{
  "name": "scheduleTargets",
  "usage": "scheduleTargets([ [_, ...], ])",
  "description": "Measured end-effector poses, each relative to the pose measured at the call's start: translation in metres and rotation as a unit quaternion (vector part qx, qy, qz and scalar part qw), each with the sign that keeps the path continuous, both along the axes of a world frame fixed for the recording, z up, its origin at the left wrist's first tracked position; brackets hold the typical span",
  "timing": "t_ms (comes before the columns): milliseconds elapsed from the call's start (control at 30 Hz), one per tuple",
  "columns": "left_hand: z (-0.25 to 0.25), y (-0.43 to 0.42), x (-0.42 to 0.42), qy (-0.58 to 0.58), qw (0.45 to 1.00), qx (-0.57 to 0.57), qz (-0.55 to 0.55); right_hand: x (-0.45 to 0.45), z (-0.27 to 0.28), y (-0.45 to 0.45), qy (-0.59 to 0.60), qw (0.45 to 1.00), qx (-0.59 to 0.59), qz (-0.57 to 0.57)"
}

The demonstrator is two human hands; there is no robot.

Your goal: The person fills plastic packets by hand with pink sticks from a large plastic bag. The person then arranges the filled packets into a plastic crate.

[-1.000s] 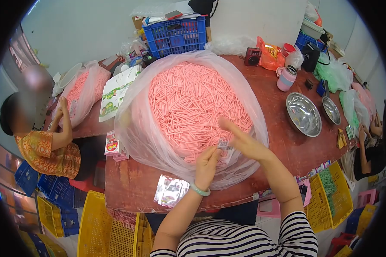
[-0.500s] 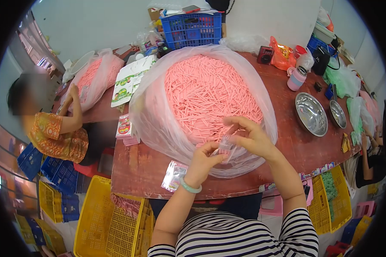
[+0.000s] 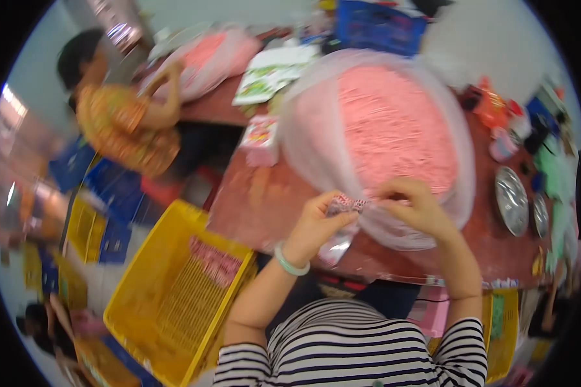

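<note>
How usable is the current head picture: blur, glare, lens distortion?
Head view: motion blur smears the pink sticks together and makes print on the packet unreadable; the striped shirt is sharper. Head view: bright glints on the large metal bowl. Head view: wide-angle bending, with black rounded corners.
</note>
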State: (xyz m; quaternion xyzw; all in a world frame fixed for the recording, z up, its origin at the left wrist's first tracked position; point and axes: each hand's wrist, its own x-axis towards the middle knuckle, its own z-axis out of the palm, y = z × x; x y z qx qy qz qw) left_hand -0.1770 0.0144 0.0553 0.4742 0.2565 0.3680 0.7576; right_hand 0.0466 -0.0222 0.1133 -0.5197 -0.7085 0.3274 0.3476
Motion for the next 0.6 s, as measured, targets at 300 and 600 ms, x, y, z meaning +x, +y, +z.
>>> scheduleTargets([
  [300,-0.093,0.001,-0.338,0.388,0.832,0.093,0.385,0.002,-0.03,0.013,0.031,0.989,-0.095,-0.105],
  [600,-0.342,-0.003,-0.434,0.667,0.642,-0.051,0.375,0.019,-0.063,0.034,-0.019,0.975,-0.126,-0.185],
])
